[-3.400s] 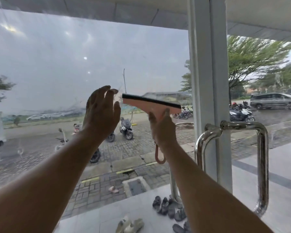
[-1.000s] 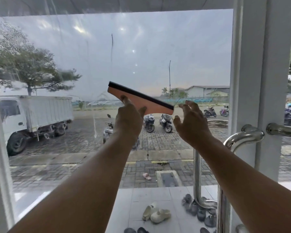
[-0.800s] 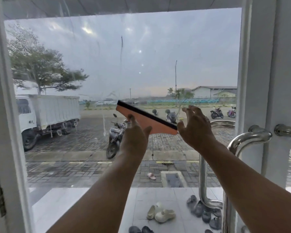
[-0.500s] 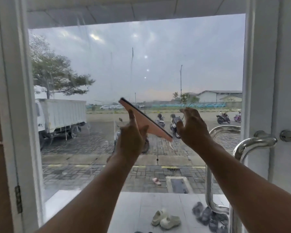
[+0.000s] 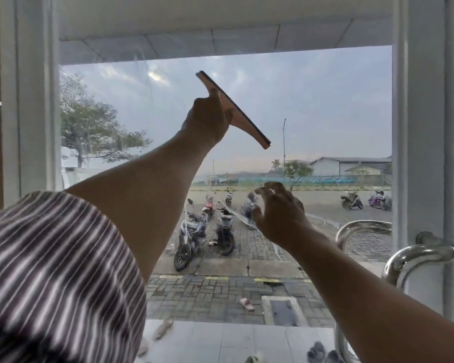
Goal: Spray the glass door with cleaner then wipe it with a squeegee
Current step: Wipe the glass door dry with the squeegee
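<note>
Wet glass door (image 5: 325,100) is showing streaks; we are partway through wiping, we think; left hand (image 5: 207,119) gripping the squeegee (image 5: 247,124), right hand (image 5: 278,213) hanging open.

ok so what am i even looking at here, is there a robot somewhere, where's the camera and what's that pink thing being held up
No robot here: a person works with bare hands, and the one camera sits on their head, looking forward past their arms. The left hand grips a pink squeegee, held tilted up at the glass door. The right hand is lower and holds nothing, its fingers loosely curled near the glass. The chrome door handle is at the right; the motorbikes are outside, seen through the pane.
</note>
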